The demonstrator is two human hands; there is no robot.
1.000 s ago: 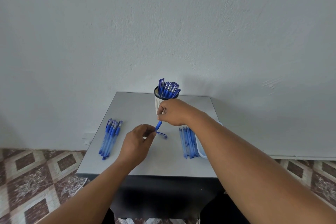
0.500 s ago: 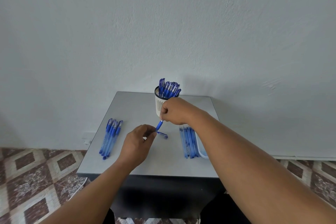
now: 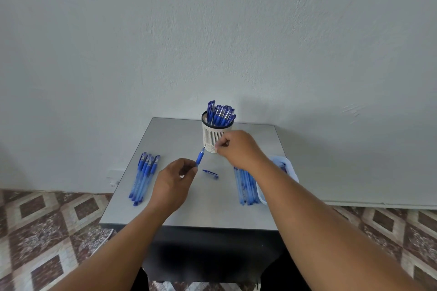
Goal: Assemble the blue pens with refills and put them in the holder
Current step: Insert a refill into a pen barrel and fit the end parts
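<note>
While the left hand (image 3: 172, 182) holds a blue pen (image 3: 199, 158) in its curled fingers, the pen's thin tip points up toward the right hand (image 3: 236, 146). The right hand's fingers are pinched together near the tip; I cannot tell if they hold anything. A blue pen cap (image 3: 210, 173) lies on the grey bench (image 3: 175, 134) just below. The white holder (image 3: 211, 137) stands at the back, full of capped pens. More pens (image 3: 144, 178) lie on the left, and blue refills (image 3: 244, 186) lie on the right beside a white tray (image 3: 289, 170).

Grey table (image 3: 170, 210) bears holder (image 3: 211, 136), pens (image 3: 144, 176), cap (image 3: 210, 173).
</note>
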